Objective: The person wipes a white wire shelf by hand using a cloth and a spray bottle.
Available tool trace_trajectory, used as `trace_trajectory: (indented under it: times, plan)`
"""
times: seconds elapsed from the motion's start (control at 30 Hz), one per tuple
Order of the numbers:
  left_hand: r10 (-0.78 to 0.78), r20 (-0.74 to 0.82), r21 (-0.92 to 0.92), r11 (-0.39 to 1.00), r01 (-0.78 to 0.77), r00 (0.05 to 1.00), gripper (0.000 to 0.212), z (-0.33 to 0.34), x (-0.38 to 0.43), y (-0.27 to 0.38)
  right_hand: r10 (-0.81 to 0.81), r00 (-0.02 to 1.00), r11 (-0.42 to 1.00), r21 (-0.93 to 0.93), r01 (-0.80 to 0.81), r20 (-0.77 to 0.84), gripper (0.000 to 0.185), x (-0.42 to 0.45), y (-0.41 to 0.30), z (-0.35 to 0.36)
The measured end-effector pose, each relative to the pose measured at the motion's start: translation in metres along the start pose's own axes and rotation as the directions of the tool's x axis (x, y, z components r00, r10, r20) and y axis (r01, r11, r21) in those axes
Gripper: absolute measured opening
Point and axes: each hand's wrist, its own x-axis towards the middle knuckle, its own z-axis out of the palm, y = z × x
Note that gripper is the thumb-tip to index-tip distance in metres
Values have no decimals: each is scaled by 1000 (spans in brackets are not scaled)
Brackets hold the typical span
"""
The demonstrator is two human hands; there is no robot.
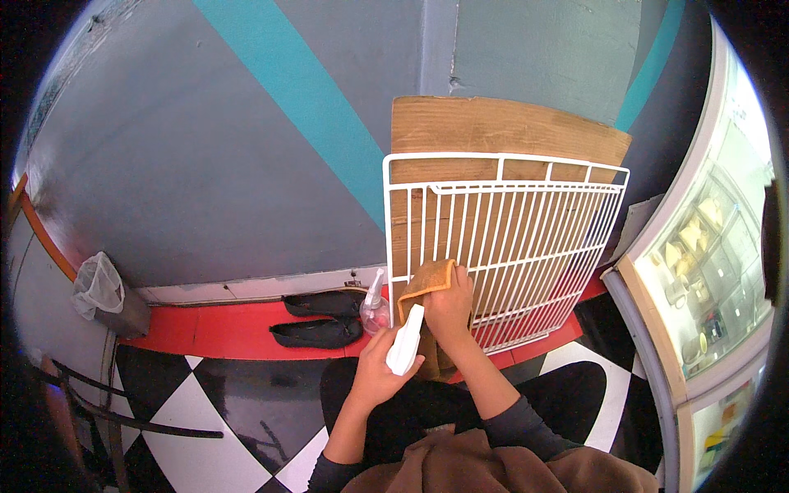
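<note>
My left hand grips a white plastic object, which looks like a spray bottle's head seen from above; its lower part is hidden. An orange-brown cloth with a bright stitched edge is bunched in my right hand. That hand presses the cloth at the left side of a white coated wire shelf rack, and more of the cloth hangs below. The rack stands tilted upright on a red ledge, leaning on a brown wooden board against the wall.
On the red ledge are a clear bottle with a white nozzle and black flat shoes. A lined waste bin stands left. To the right is a lit glass display case. A dark metal frame is lower left.
</note>
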Motion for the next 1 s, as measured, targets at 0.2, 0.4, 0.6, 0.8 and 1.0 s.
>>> trace_trajectory:
  times: [0.2, 0.4, 0.6, 0.8, 1.0]
  plan:
    - [-23, 1, 4, 1000, 23, 1000, 46, 0, -1, -1, 1, 1000, 999, -32, 0, 12, 23, -2, 1, 2]
    - [-33, 7, -6, 999, 33, 999, 47, -1, -1, 1, -8, 1000, 1000, -6, 8, 9, 25, -8, 5, 4]
    - [-117, 62, -1, 993, 117, 991, 48, -2, -1, 4, -31, 1000, 1000, -6, 31, -2, 26, -12, 8, 6]
    - [-29, 17, 6, 1000, 29, 999, 45, 0, -1, -1, 5, 1000, 1000, 19, -5, 15, 26, -13, 3, 0]
    - [-121, 58, -16, 992, 122, 991, 45, 1, -1, 3, 37, 999, 999, 23, -38, 15, 24, -23, 6, 6]
